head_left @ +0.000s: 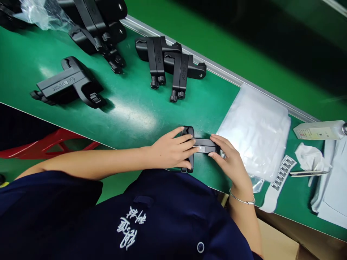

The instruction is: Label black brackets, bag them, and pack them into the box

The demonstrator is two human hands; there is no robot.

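Note:
A black T-shaped plastic bracket (204,142) lies on the green bench in front of my body. My left hand (175,150) spans its wide crosspiece, gripping it with the fingers spread over the top. One fingertip touches a small pale label (201,148) on the bracket's stem. At the stem's far end, my right hand (229,159) pinches the tip between thumb and fingers. A similar bracket marked BOSCH (63,83) rests on the left of the bench. Two more, a left one (155,57) and a right one (180,74), overlap near the back edge.
More black brackets (93,21) are piled at the upper left beside clear plastic wrap (45,14). On the right are clear plastic bags (255,126), a label strip (282,173), a bottle (320,130), crumpled tissue (310,157) and papers (334,187). A red stool (58,142) stands below.

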